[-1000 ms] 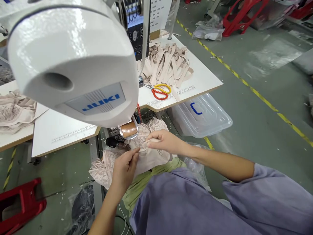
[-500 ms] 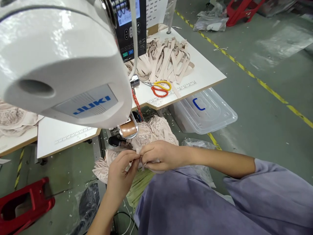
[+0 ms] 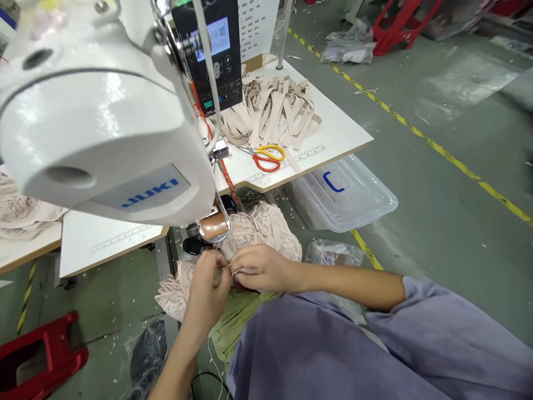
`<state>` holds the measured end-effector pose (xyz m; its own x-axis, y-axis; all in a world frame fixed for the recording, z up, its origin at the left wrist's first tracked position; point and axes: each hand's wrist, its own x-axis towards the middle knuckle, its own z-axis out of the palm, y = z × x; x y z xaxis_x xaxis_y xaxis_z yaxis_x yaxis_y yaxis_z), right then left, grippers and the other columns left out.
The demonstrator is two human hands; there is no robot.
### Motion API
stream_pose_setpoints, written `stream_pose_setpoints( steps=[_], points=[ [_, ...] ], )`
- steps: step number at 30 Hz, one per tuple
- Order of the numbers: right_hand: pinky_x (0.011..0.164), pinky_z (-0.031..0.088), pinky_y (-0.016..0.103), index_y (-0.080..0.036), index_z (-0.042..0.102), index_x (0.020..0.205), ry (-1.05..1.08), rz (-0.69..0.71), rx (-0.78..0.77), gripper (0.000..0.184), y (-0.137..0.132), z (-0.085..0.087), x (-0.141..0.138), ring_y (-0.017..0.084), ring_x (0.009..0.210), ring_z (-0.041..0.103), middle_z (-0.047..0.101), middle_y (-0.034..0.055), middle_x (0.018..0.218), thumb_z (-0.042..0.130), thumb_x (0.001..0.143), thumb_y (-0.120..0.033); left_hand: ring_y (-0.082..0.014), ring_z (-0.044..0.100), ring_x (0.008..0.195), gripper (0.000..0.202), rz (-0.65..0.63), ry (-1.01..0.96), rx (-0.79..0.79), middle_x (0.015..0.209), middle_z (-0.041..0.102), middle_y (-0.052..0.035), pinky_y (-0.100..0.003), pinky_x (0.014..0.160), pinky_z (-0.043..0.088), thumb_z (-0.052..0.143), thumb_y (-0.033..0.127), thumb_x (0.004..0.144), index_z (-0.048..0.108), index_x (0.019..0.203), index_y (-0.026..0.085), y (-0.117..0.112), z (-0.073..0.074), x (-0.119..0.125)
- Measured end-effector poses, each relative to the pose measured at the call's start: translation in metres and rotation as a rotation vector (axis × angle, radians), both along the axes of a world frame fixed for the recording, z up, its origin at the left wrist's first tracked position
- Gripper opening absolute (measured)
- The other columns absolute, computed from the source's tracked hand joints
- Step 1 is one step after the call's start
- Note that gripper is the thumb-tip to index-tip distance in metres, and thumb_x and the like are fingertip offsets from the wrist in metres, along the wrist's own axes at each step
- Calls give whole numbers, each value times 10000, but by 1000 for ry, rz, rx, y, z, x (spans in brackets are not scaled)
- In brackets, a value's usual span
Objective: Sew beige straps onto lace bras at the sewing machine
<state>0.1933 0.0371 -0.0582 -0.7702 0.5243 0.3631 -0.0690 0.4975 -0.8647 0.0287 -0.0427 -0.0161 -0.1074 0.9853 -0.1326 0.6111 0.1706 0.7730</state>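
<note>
A: Where is the lace?

B: Bunched just in front of the machine, on both sides of the hands, below the level of the desk. Lying so low, it probably stays close to the lap.

A: And the grip?

B: Left hand: thumb and finger pinched together on a thin pale strip. Right hand: fingers curled down, clamped on the same strip as far as I can tell. Whether it belongs to the lace I can't tell.

A: Why so close together?

B: Likely because so small a piece needs both fingertips.

A: The scissors?

B: On the desk near its edge, loops towards the right arm, presumably for an easy reach. The straps are heaped behind them, perhaps so the front edge stays usable.
</note>
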Motion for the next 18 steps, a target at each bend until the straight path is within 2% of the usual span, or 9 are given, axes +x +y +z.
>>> stream_pose_setpoints(
  steps=[3,5,8,12,15,18],
  points=[
    [775,531,266,-180,710,934,63,-57,-137,153,0,6,-2,155,836,667,729,66,915,566,909,-225,-167,630,834,123,255,-311,46,912,644,-36,-267,728,522,500,308,933,563,901,208,-3,-7,10],
    [789,521,265,-178,714,928,51,-55,-142,148,0,13,-1,154,844,664,728,65,916,577,914,-232,-168,652,855,171,310,-325,93,922,680,-37,-261,746,526,534,347,939,625,946,203,-6,-7,13],
    [716,488,236,-172,703,870,-13,-19,-117,167,2,24,1,132,752,625,696,42,825,557,927,-231,-164,663,801,188,245,-125,140,882,710,-36,-250,687,513,569,355,937,685,927,207,-9,-3,9],
    [629,440,214,-171,695,846,-60,9,-102,188,3,30,5,111,656,559,639,15,728,544,931,-243,-146,638,686,208,155,125,275,751,684,-18,-245,623,484,548,329,948,660,823,205,-9,-4,2],
    [648,452,219,-174,716,895,-63,14,-129,171,3,30,5,116,673,584,670,22,760,563,920,-245,-133,619,640,205,140,179,382,696,658,-4,-236,603,475,544,295,950,632,791,202,-8,-9,2],
    [712,480,230,-186,736,949,-73,-10,-205,165,4,29,6,132,744,644,723,30,845,587,909,-243,-144,663,724,145,127,123,400,786,705,-21,-240,652,505,563,263,947,663,862,203,-8,-11,3]
  ],
)
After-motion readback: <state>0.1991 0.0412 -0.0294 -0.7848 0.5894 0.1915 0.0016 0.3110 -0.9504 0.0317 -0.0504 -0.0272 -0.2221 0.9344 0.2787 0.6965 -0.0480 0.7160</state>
